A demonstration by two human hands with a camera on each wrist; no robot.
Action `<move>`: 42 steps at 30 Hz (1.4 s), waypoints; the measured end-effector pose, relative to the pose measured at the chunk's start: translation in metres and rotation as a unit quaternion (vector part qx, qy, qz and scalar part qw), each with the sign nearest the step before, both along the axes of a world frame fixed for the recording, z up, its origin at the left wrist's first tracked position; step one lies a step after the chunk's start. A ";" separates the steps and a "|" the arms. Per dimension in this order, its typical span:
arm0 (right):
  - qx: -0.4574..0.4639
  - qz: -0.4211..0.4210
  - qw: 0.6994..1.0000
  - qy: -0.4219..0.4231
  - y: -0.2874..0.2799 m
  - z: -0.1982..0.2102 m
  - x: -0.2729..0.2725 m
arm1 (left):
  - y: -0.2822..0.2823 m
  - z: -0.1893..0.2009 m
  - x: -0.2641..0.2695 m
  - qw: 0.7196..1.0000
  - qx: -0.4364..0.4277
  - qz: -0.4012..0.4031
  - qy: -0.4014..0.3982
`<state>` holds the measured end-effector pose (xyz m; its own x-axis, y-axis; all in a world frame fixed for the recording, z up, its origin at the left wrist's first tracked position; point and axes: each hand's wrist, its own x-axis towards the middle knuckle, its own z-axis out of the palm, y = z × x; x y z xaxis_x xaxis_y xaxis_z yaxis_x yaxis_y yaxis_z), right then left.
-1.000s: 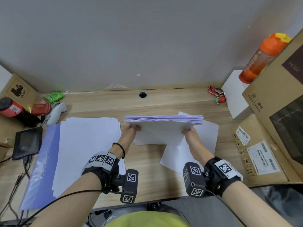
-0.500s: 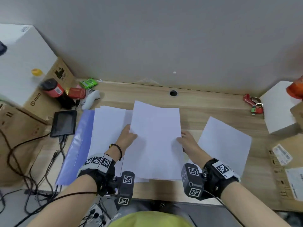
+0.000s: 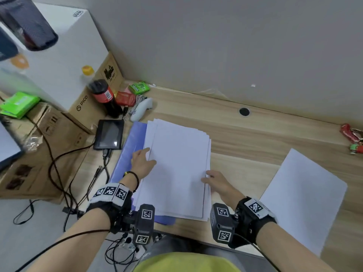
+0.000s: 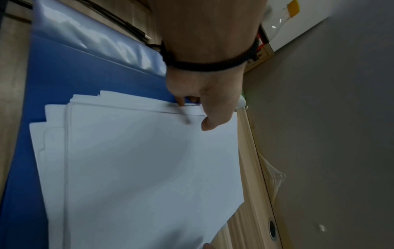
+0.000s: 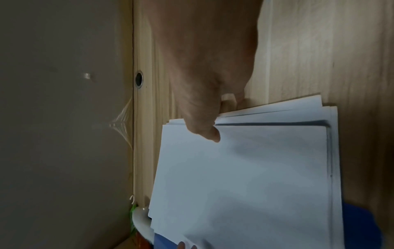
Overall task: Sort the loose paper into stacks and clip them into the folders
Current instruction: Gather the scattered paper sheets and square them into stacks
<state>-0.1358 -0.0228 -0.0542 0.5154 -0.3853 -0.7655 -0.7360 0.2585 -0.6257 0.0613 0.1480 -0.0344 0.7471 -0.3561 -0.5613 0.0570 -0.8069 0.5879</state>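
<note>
A stack of white paper [image 3: 176, 167] lies flat on an open blue folder [image 3: 135, 138] left of the desk's middle, its sheets slightly fanned at the far edge. My left hand [image 3: 144, 160] grips the stack's left edge. In the left wrist view the thumb [image 4: 209, 124] lies on top of the paper stack [image 4: 149, 168] and the fingers curl under, above the blue folder [image 4: 64, 75]. My right hand [image 3: 211, 179] pinches the right edge. In the right wrist view its thumb [image 5: 211, 133] is on the paper stack [image 5: 255, 176], with the fingers tucked beneath.
More loose white paper [image 3: 302, 201] lies at the right. A small black screen [image 3: 109, 137] with cables sits left of the folder. Behind it are a dark bottle [image 3: 104, 97] and a white controller [image 3: 142, 108], and cardboard boxes [image 3: 64, 130] stand at the far left. Red keys [image 3: 351, 136] lie at the far right.
One second ago both hands held the stack upright on its edge over the desk's middle. It has since been tipped flat and carried left onto the sheets in the blue folder.
</note>
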 end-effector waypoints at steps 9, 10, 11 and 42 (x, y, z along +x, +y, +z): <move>-0.006 -0.096 0.995 -0.001 -0.018 -0.008 -0.020 | -0.043 -0.010 -0.018 0.999 -0.031 -0.013 0.042; -0.007 -0.111 0.994 -0.002 -0.022 -0.010 -0.026 | -0.048 -0.011 -0.020 0.998 -0.035 -0.018 0.051; -0.007 -0.128 0.992 -0.003 -0.024 -0.012 -0.029 | -0.052 -0.013 -0.023 0.997 -0.040 -0.022 0.061; -0.103 -0.322 0.939 0.056 -0.100 -0.006 -0.272 | -0.197 -0.018 -0.209 0.952 -0.056 -0.208 0.217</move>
